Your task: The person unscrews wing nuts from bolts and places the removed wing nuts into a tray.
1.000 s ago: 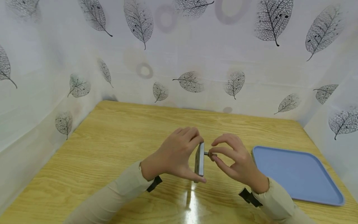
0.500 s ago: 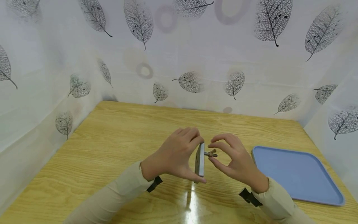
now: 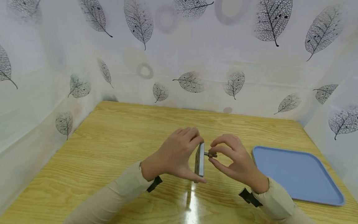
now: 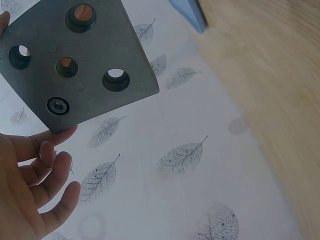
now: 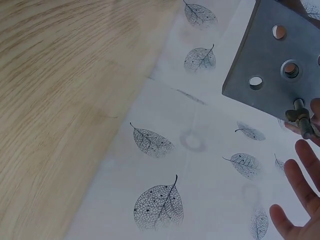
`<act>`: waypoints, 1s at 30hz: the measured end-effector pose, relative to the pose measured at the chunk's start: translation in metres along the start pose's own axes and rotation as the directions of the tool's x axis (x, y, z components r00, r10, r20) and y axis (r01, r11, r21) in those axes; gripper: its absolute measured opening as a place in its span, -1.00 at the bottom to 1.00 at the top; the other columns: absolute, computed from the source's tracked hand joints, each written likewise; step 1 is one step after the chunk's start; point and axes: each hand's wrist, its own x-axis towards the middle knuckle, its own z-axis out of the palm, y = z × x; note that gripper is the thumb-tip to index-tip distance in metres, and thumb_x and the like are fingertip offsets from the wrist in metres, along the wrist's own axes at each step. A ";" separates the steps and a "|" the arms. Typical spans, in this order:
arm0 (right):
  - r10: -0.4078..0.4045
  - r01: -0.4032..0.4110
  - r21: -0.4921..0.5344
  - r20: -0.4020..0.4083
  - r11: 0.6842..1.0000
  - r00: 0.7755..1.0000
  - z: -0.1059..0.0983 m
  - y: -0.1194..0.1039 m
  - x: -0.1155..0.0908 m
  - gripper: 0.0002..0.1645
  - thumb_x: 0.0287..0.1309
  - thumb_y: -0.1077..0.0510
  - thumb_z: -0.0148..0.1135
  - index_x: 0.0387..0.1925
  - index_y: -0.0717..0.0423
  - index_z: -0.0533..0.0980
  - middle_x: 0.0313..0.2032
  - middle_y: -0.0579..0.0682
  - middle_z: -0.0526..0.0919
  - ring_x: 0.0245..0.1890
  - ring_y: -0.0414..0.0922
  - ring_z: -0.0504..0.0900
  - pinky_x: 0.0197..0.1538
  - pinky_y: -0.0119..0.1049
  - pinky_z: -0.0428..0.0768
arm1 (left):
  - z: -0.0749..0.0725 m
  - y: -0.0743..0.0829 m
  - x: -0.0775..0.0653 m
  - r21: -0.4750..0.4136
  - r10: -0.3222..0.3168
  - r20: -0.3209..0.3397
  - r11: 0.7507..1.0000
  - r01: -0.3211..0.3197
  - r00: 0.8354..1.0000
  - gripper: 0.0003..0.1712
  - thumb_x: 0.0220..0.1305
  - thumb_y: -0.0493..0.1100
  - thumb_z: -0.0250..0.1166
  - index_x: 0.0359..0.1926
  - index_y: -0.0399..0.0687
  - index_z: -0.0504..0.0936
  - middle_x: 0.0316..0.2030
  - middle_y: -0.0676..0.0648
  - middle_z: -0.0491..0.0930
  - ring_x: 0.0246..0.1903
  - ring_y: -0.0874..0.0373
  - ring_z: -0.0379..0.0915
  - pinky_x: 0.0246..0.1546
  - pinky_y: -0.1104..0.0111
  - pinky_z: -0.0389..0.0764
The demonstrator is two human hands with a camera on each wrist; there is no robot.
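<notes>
My left hand point(image 3: 176, 154) holds a square grey metal plate point(image 4: 92, 55) on edge above the table, thumb at its lower edge and fingers at its upper edge. Several holes go through the plate, and the socket head of a bolt point(image 4: 58, 106) sits in one near a corner. On the plate's right side, the bolt's shank sticks out with a brassy wing nut point(image 5: 298, 116) on it, apart from the plate face. The thumb and a finger of my right hand point(image 3: 237, 161) pinch the wing nut, partly covering it in the head view.
A blue tray point(image 3: 299, 175) lies on the wood-grain table point(image 3: 134, 130) to the right of my right hand. White cloth point(image 3: 181, 46) with a leaf print stands behind the table and along both sides.
The right fingers came off the wing nut half a second ago, leaving its wing exposed, and are now back around it. The wing nut has turned. My left hand and the plate stay still.
</notes>
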 end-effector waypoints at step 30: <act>0.090 -0.085 -0.050 0.097 0.995 0.991 0.001 -0.001 -0.002 -0.60 0.34 -0.10 -0.04 -0.25 0.09 0.58 -0.26 -0.04 0.61 -0.16 -0.09 0.53 0.20 -0.14 0.28 | 0.001 -0.001 -0.001 0.004 0.000 0.004 1.000 0.000 1.000 0.02 -0.52 0.69 0.25 -0.18 0.01 0.54 -0.31 0.07 0.35 -0.38 0.25 0.23 -0.31 0.40 0.37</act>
